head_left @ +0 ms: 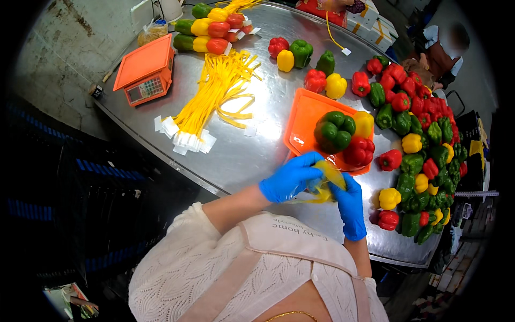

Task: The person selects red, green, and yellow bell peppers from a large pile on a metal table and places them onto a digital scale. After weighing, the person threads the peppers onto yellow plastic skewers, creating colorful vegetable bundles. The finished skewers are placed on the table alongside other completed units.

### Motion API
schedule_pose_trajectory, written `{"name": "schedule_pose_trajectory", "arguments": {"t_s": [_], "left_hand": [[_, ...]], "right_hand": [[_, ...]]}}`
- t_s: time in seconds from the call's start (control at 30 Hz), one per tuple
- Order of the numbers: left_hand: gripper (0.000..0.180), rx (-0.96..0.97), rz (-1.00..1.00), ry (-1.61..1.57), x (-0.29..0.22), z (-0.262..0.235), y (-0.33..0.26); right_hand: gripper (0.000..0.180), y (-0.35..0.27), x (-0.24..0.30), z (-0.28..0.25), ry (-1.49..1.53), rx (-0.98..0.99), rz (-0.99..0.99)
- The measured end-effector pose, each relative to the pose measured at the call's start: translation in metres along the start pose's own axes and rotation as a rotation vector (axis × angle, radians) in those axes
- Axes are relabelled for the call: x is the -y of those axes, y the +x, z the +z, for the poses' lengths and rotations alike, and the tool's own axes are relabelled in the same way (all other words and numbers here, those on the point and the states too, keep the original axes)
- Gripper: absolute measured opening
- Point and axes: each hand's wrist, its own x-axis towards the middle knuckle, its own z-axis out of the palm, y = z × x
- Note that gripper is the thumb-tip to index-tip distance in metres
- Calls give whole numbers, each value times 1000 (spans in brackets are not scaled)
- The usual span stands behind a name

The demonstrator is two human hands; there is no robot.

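Both my hands wear blue gloves and meet over the near edge of the steel table (pixel 252 150). My left hand (pixel 289 177) and my right hand (pixel 350 206) both grip a yellow mesh bag (pixel 328 180), held open between them. Just beyond them an orange tray (pixel 303 121) carries a green pepper (pixel 332 131), a yellow pepper (pixel 364 123) and a red pepper (pixel 358 152).
A bundle of yellow mesh bags with white tags (pixel 214 96) lies left of the tray. An orange scale (pixel 144 70) stands at the far left. Bagged pepper trios (pixel 209 35) lie at the back. A heap of loose peppers (pixel 424 139) fills the right side. Another person (pixel 442 51) stands beyond.
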Motion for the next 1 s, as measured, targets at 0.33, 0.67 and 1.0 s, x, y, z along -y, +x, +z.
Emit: {"name": "schedule_pose_trajectory", "arguments": {"t_s": [0.33, 0.67, 1.0], "left_hand": [[28, 9, -149, 583, -1, -4, 1], [28, 15, -96, -122, 14, -4, 0], [27, -1, -202, 571, 2, 4, 0]], "right_hand": [[26, -3, -6, -14, 926, 134, -37], [18, 3, -10, 0, 295, -147, -71], [33, -10, 2, 0, 967, 41, 40]]}}
